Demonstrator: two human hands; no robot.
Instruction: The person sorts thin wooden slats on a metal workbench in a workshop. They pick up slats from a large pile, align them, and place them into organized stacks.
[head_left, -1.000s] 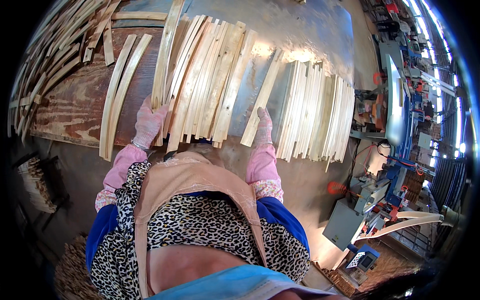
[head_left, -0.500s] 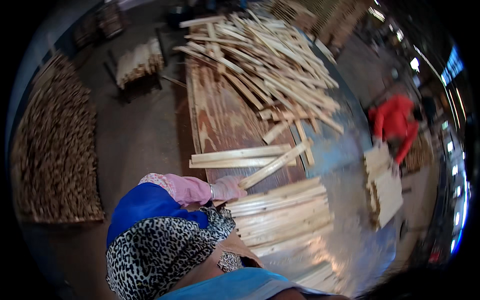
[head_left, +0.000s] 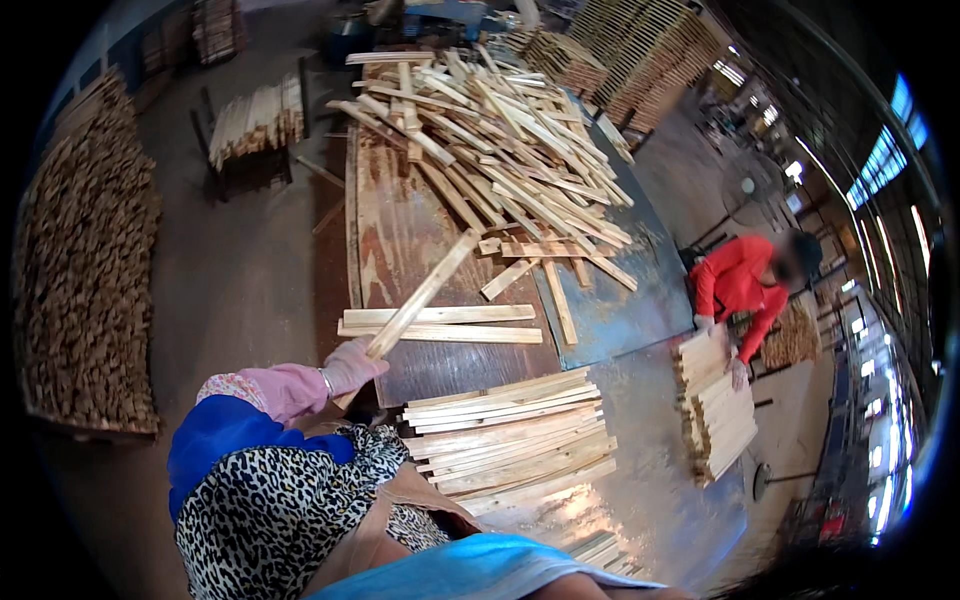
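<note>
My left hand (head_left: 352, 368), in a pale glove below a pink sleeve, is closed around the lower part of a wooden slat (head_left: 428, 290). The slat slants up and to the right, its far end pointing at the loose pile. Behind it, two slats (head_left: 470, 332) lie side by side on the brown board, partly crossed by the held one in this view. To the right of my hand is a row of slats (head_left: 510, 430) laid side by side on the table. My right hand does not show.
A jumbled slat pile (head_left: 510, 140) covers the table's far end. At right, a co-worker in red (head_left: 735, 275) has both hands on a stack of slats (head_left: 718, 405). A tall wood stack (head_left: 85, 260) and a loaded rack (head_left: 258, 125) stand on the floor at left.
My left hand has moved left with the slat, away from the row, and the slat now points more steeply away from me. The whole view has also shifted.
</note>
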